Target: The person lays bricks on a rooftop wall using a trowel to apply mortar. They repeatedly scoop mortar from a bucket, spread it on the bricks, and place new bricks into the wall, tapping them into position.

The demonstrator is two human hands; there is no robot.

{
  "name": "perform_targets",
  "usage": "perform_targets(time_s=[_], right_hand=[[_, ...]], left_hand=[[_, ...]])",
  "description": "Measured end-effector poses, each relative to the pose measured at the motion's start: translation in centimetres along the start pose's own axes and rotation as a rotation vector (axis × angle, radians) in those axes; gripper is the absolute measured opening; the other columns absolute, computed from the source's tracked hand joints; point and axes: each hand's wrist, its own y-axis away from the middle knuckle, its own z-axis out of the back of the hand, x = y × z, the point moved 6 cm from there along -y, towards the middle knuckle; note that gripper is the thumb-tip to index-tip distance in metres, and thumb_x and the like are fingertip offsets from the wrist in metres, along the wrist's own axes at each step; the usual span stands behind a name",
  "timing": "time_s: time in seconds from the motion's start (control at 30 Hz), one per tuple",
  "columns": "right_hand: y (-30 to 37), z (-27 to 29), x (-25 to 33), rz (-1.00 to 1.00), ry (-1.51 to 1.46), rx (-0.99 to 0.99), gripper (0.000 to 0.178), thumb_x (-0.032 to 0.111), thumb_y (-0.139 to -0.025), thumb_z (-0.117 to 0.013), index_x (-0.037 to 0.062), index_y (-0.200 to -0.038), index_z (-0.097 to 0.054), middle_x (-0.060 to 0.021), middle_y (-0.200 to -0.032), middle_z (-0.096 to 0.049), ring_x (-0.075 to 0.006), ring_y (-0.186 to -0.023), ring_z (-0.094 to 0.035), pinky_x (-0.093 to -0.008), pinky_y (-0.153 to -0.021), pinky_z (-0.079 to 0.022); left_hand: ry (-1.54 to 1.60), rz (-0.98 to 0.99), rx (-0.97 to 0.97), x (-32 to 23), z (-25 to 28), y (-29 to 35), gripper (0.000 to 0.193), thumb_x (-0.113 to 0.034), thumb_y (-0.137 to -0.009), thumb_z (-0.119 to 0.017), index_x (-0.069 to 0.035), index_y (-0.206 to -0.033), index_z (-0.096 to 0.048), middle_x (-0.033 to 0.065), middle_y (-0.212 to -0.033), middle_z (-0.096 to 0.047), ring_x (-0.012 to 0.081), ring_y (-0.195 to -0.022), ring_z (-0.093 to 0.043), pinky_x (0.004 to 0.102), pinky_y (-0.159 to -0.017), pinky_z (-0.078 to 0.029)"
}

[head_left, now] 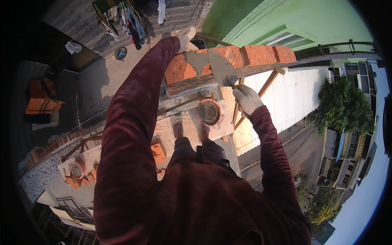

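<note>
My right hand (248,100), in a pale work glove, is closed around the handle of a trowel (231,81). Its small blade touches wet grey mortar (221,68) that runs over the top and near face of a brick wall (179,70). Another patch of mortar (197,60) lies on the bricks further left. My left hand (187,41), gloved too, reaches to the far side of the wall at its left end, with thumb and fingers apart and nothing visible in it. A dark object (199,44) sits beside its thumb, too small to make out.
A round bucket of mortar (209,112) stands by my feet on the platform. Loose orange bricks (158,151) lie to the left, with a second bucket (77,169) beyond. Wooden props (269,83) lean near a white corrugated roof (296,92). The platform's right edge drops to a street (300,153).
</note>
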Motion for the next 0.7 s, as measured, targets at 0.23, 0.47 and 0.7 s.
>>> perform_targets(time_s=[0.23, 0.47, 0.7], right_hand=[[-3.6, 2.2, 14.9, 0.618, 1.29, -0.375, 0.034, 0.015, -0.088, -0.071, 0.0102, -0.121, -0.066, -0.0154, -0.114, -0.07, -0.0336, -0.099, -0.073, -0.0465, -0.08, -0.06], [-8.4, 6.3, 16.3, 0.456, 1.561, -0.423, 0.025, 0.009, -0.094, -0.065, 0.0142, -0.117, -0.071, -0.0089, -0.107, -0.073, -0.0313, -0.103, -0.073, -0.0445, -0.083, -0.061], [0.4, 8.1, 3.5, 0.76, 1.237, -0.202, 0.041, 0.012, -0.086, -0.076, 0.0174, -0.126, -0.065, -0.0047, -0.102, -0.068, -0.028, -0.101, -0.068, -0.0428, -0.083, -0.056]], left_hand=[[0.073, -0.039, -0.524, 1.2, 9.3, -0.1, 0.097, -0.086, -0.094, -0.016, -0.017, -0.154, -0.051, 0.0156, -0.143, -0.063, 0.0345, -0.141, -0.049, 0.0451, -0.118, -0.03], [0.14, -0.429, -0.479, -2.5, 12.8, 15.9, 0.103, -0.085, -0.096, -0.014, -0.008, -0.153, -0.051, 0.0142, -0.155, -0.051, 0.0304, -0.142, -0.049, 0.0424, -0.12, -0.029], [0.274, -0.479, -0.323, 5.1, 7.5, 34.4, 0.105, -0.08, -0.097, -0.034, 0.01, -0.148, -0.046, 0.0235, -0.151, -0.052, 0.0312, -0.139, -0.051, 0.0405, -0.119, -0.033]])
